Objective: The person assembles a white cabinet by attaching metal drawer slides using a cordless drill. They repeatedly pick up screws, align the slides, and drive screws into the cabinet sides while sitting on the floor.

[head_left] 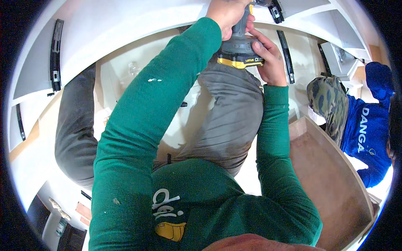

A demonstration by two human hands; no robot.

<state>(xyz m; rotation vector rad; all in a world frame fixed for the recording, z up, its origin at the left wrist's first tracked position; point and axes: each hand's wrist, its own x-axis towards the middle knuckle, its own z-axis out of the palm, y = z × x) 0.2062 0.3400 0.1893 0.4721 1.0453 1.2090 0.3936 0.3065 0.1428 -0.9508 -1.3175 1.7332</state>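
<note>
A grey, black and yellow cordless drill (238, 47) is at the top of the head view, its battery base toward me. My left hand (228, 16) is closed around its handle, with fingertips showing on the handle's right side. My right hand (270, 56) is closed on the right side of the battery base, thumb against it. The drill's upper part reaches the picture's top edge, close to a black drawer slide (276, 11) on the white cabinet panel (163, 16). Whether its tip touches anything is hidden.
More black drawer slides are on the left panel (56, 54) and right of my hands (286, 56). A brown-bottomed drawer box (326, 184) stands by my right arm. Farther right, a person in a blue top (366, 134) and camouflage trousers bends. My grey-trousered legs (230, 113) are spread below the panel.
</note>
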